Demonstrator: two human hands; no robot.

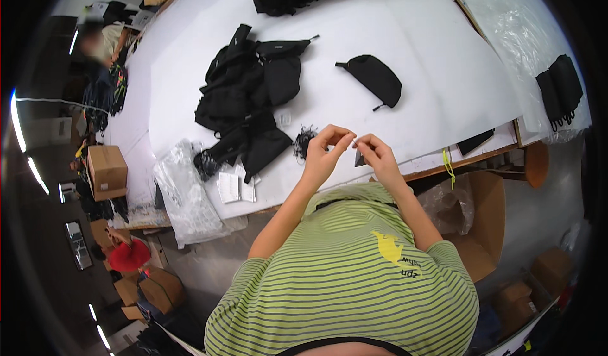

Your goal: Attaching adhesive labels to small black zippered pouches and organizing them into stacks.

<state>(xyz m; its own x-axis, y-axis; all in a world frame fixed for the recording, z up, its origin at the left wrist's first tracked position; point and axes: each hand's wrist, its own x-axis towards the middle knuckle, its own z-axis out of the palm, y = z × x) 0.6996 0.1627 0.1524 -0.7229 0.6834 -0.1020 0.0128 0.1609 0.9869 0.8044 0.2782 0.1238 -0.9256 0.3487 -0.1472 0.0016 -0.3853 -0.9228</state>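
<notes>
The left hand (325, 155) and right hand (380, 158) meet at the near edge of the white table (453, 93), their fingertips almost touching — probably so that each can work against the other on something fine. On both hands thumb and index finger are pressed together; whatever lies between the tips is too small to tell. A small dark piece (360, 159) shows just below the right hand's fingertips, though whether that hand holds it I cannot tell. A tangle of thin black cords (304, 143) lies just left of the left hand, perhaps for a short reach. Farther out, slightly right, a black pouch (375, 81) lies flat by itself, apart from the heap of black pouches (244, 81) to the left, which seems set aside for quick picking. White paper slips (229, 187) sit near left, beside crumpled clear plastic (185, 194) — likely packing stuff, pushed outward.
</notes>
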